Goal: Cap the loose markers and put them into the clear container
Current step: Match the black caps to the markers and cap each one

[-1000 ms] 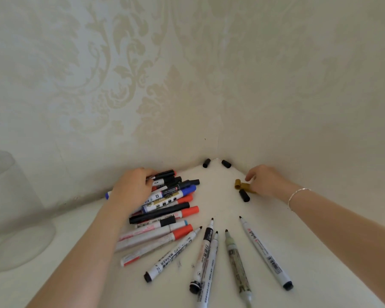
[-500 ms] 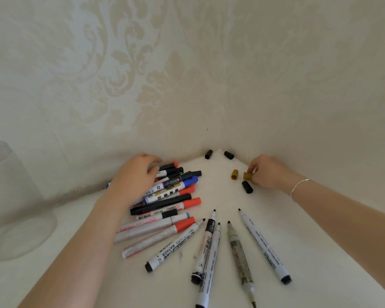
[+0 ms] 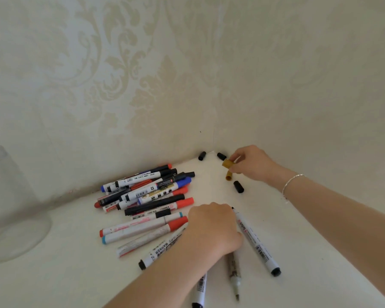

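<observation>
Head view, white table [image 3: 298, 252] set in a wallpapered corner. Right hand [image 3: 252, 163] pinches a gold cap [image 3: 227, 163] between thumb and fingertips, lifted just above a second gold cap [image 3: 229, 175] lying on the table; a black cap [image 3: 238, 186] lies near, two more black caps [image 3: 201, 156] at the corner. Left hand [image 3: 213, 227] is palm down over the tips of the uncapped markers [image 3: 257, 242] — fingers curled downward, grip hidden, cannot tell whether it holds one. Pile of capped markers [image 3: 147, 194] lies to the left of that hand, touching one another. Clear container [image 3: 11, 207] stands at far left — well apart from the pile.
</observation>
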A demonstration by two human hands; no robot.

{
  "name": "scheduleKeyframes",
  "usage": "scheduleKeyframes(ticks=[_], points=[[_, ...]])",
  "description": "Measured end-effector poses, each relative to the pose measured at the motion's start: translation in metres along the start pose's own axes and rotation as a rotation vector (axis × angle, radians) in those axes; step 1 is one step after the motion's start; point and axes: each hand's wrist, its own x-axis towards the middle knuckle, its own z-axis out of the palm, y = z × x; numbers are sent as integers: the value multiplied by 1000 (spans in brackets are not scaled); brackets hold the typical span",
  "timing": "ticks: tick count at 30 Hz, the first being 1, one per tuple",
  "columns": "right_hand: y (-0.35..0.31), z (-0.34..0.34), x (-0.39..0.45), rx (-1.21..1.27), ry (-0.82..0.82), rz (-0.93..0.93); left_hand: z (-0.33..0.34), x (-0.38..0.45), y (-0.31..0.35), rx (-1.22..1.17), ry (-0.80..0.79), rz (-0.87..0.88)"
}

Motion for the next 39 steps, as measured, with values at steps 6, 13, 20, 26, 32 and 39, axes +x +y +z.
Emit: scheduleKeyframes(ticks=[6,13,20,26,32,39], points=[[-8,-11,-5,349,7,29,-21,16,-25,-652,71,25],[-22,-28,-6,874,-67,60,-25,29,-60,-1639,309,-15],[-39,-22,-9,870,-164,-32,-6,41,-68,-1253,555,69],[-51,-17,-10,727,-146,-83,-3,43,-70,-1114,585,90],[-61,-7,-19,408,-156,-215,2,43,-71,-1005,561,112],[-69,5,-25,397,-71,-266,3,37,-71,-1019,562,133]])
